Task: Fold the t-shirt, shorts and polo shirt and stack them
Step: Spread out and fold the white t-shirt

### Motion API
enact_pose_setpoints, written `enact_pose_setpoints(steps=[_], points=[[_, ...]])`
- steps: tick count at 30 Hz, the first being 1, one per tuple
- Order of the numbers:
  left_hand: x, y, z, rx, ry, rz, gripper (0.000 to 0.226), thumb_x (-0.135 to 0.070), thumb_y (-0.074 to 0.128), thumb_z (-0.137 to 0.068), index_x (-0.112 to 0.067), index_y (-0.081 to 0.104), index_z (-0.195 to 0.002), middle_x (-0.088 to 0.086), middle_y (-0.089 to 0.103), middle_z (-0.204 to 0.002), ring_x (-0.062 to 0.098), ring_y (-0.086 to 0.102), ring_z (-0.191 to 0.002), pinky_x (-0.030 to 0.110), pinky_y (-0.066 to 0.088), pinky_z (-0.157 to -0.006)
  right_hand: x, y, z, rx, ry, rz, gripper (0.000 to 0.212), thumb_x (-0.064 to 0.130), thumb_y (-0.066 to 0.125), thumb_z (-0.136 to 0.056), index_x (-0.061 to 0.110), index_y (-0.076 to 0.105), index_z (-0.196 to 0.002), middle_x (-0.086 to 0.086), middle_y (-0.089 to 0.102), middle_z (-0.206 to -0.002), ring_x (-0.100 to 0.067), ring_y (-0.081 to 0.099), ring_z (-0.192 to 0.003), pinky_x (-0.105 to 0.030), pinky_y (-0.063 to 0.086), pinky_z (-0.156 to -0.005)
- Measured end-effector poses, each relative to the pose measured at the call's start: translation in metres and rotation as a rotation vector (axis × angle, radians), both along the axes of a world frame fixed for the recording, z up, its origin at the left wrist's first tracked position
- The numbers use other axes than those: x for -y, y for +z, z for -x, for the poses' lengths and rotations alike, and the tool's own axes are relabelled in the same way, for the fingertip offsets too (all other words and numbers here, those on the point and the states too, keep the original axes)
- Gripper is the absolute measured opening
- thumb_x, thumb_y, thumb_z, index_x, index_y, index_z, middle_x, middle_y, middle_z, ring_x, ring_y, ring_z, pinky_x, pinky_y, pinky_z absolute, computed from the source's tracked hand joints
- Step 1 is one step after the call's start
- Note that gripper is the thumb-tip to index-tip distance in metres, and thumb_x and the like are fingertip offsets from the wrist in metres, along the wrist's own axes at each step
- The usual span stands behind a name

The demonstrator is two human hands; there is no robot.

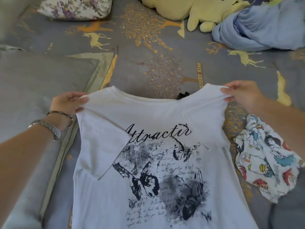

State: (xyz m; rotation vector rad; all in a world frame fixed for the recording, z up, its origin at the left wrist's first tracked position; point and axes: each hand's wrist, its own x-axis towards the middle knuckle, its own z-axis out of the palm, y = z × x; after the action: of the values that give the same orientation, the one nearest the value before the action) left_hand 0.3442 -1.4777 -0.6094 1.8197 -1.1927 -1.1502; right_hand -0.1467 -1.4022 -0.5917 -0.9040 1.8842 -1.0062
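Observation:
A white t-shirt (148,116) with black butterfly prints and script lettering is stretched out in front of me, print side up. My left hand (66,103) pinches its left shoulder and my right hand (242,94) pinches its right shoulder. Both sleeves lie folded inward over the front. A crumpled white garment with colourful cartoon prints (267,159) lies to the right of the t-shirt. A bunched light-blue garment (257,28) sits at the far right of the bed.
All of this lies on a grey bedsheet (156,52) printed with deer and trees. A floral pillow (74,7) and a yellow plush toy (194,9) lie at the far edge. A grey pillow (38,76) is at the left.

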Motion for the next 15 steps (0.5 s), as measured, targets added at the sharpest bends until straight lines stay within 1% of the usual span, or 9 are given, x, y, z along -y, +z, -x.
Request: enact_pose_setpoints(steps=[2,4,6,7,9,11,13,15], points=[[-0.021,0.015,-0.005,-0.056,-0.003,0.020,0.012,-0.011,0.066,-0.082,-0.022,0.064,-0.079,-0.005,0.063,-0.076,0.005,0.062,-0.070,0.011,0.055,-0.060,-0.023,0.010,0.002,0.023,0.015,0.028,0.013,-0.003,0.062,-0.083,0.010,0.062,-0.078,-0.003,0.061,-0.064,-0.004,0.062,-0.052,-0.011,0.053,-0.054],[-0.045,0.029,-0.011,-0.112,-0.012,0.040,0.013,-0.007,0.065,-0.082,-0.019,0.063,-0.079,-0.010,0.068,-0.065,0.002,0.065,-0.062,0.015,0.056,-0.062,-0.050,0.017,0.003,0.045,0.033,0.052,0.014,-0.003,0.062,-0.083,0.011,0.063,-0.080,0.006,0.068,-0.057,-0.002,0.065,-0.055,-0.011,0.054,-0.059],[-0.068,0.037,-0.018,-0.145,-0.030,0.060,0.013,-0.003,0.064,-0.082,-0.015,0.063,-0.079,-0.013,0.069,-0.058,0.001,0.066,-0.060,0.014,0.056,-0.062,-0.075,0.021,0.003,0.078,0.057,0.064,0.011,0.001,0.065,-0.078,0.011,0.064,-0.084,0.011,0.071,-0.062,-0.002,0.067,-0.061,-0.010,0.054,-0.063],[-0.082,0.039,-0.022,-0.147,-0.047,0.068,0.014,-0.001,0.063,-0.082,-0.014,0.062,-0.079,-0.014,0.068,-0.057,0.000,0.066,-0.059,0.012,0.055,-0.062,-0.089,0.024,0.002,0.090,0.070,0.063,0.013,0.006,0.068,-0.075,0.010,0.065,-0.087,0.013,0.072,-0.064,-0.001,0.067,-0.062,-0.010,0.054,-0.065],[-0.108,0.039,-0.028,-0.136,-0.079,0.074,0.017,0.002,0.061,-0.083,-0.014,0.061,-0.079,-0.016,0.068,-0.055,-0.003,0.065,-0.057,0.008,0.053,-0.063,-0.113,0.026,-0.001,0.070,0.100,0.027,0.022,0.012,0.070,-0.074,0.009,0.065,-0.095,0.015,0.072,-0.066,0.000,0.067,-0.063,-0.009,0.053,-0.066],[-0.134,0.035,-0.034,-0.083,-0.112,0.067,0.020,0.004,0.059,-0.083,-0.016,0.060,-0.079,-0.019,0.067,-0.055,-0.007,0.063,-0.056,0.004,0.050,-0.062,-0.138,0.022,-0.003,0.014,0.124,-0.035,0.019,0.007,0.065,-0.081,0.010,0.065,-0.099,0.016,0.072,-0.066,0.001,0.068,-0.064,-0.007,0.052,-0.065],[-0.159,0.026,-0.043,-0.001,-0.163,0.044,0.024,0.005,0.059,-0.083,-0.018,0.059,-0.078,-0.025,0.067,-0.058,-0.011,0.061,-0.059,0.000,0.047,-0.063,-0.164,0.015,-0.004,0.003,0.134,-0.073,0.015,0.004,0.063,-0.084,0.011,0.066,-0.097,0.015,0.072,-0.069,-0.003,0.070,-0.072,-0.007,0.052,-0.065],[-0.183,0.017,-0.050,0.043,-0.213,0.001,0.027,0.007,0.059,-0.082,-0.019,0.060,-0.076,-0.029,0.066,-0.060,-0.015,0.060,-0.063,-0.002,0.044,-0.067,-0.187,0.007,-0.006,-0.051,0.158,-0.093,0.014,0.007,0.065,-0.083,0.019,0.067,-0.090,0.010,0.073,-0.073,-0.008,0.068,-0.073,-0.007,0.052,-0.063]])
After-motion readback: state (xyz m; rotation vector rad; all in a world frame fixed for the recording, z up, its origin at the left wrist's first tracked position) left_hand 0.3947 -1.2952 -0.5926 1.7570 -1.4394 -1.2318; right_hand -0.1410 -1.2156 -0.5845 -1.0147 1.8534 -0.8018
